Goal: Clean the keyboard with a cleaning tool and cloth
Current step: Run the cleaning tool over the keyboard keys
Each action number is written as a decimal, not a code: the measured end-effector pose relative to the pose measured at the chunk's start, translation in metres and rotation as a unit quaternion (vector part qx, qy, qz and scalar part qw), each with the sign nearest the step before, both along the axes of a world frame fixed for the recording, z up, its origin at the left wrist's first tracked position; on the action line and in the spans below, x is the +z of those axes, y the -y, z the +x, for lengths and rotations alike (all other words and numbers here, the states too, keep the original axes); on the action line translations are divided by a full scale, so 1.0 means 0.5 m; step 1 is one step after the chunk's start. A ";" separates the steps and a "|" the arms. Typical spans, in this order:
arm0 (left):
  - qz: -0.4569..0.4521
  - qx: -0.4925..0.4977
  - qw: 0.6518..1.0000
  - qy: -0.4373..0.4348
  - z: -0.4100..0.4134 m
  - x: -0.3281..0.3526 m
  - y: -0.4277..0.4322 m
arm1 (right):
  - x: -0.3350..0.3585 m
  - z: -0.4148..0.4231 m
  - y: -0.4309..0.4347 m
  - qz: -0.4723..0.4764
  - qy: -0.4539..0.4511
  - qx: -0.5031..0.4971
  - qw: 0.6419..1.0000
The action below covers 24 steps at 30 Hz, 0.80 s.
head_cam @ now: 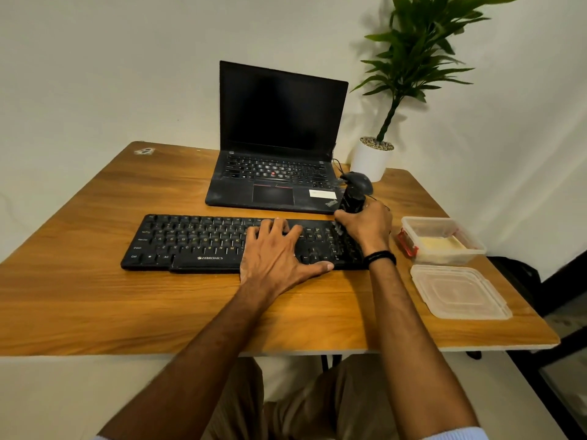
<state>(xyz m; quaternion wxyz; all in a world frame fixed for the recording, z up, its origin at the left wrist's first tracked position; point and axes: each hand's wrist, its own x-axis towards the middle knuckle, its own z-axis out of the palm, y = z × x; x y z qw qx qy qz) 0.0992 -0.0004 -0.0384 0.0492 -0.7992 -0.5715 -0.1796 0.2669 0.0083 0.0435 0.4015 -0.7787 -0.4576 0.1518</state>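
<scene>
Desk setup, biggest stuff first, everything placed off the keyboard since that's the patient here.

The wooden table (pixel 95 296) is under it all. The keyboard (pixel 190 242) lies flat across the middle, long edge facing me. Behind it is an open laptop (pixel 279 122) with a dark screen. Behind its right end stands a potted plant (pixel 413 58). Off to the right of the keyboard sits a clear plastic tub (pixel 451 257) with something pale yellow in it. Might be the cloth, I honestly can't tell. The tub's lid (pixel 457 292) lies flat on the table, just nearer me than the tub. A black mouse (pixel 360 181) sits behind the keyboard's right end, beside the laptop.

My left hand (pixel 276 252) is spread flat on the keys right of center, fingers straight and gripping nothing, just pinning the board down. My right hand (pixel 365 227) is wrapped tight around a black brush (pixel 351 201), handle pointing up and away, bristles down at the number-pad end.

So I'd call this the brushing step, working the right end. Most of the board is probably left to do. Next I'd sweep short strokes leftward between the rows, and the pinning hand has to move out of the way. The wipe comes after.
</scene>
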 end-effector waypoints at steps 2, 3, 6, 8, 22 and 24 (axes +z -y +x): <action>0.000 0.002 1.000 0.000 0.000 -0.001 0.000 | -0.004 0.009 0.002 -0.030 0.007 0.000 1.000; -0.002 0.003 1.000 -0.001 0.000 -0.001 -0.001 | -0.005 0.018 0.005 -0.058 0.013 0.010 0.998; -0.005 0.002 1.000 0.000 -0.001 -0.002 -0.002 | -0.007 0.040 0.014 -0.084 -0.006 0.024 0.996; -0.005 -0.002 1.000 0.002 0.000 -0.002 -0.002 | -0.002 0.039 0.024 -0.037 0.012 -0.022 0.999; 0.000 -0.010 1.000 0.004 0.001 -0.003 -0.003 | -0.009 0.017 0.063 -0.049 -0.005 0.016 0.999; 0.005 -0.009 1.000 0.007 0.001 -0.002 -0.003 | -0.001 0.024 0.071 -0.055 0.009 0.012 0.998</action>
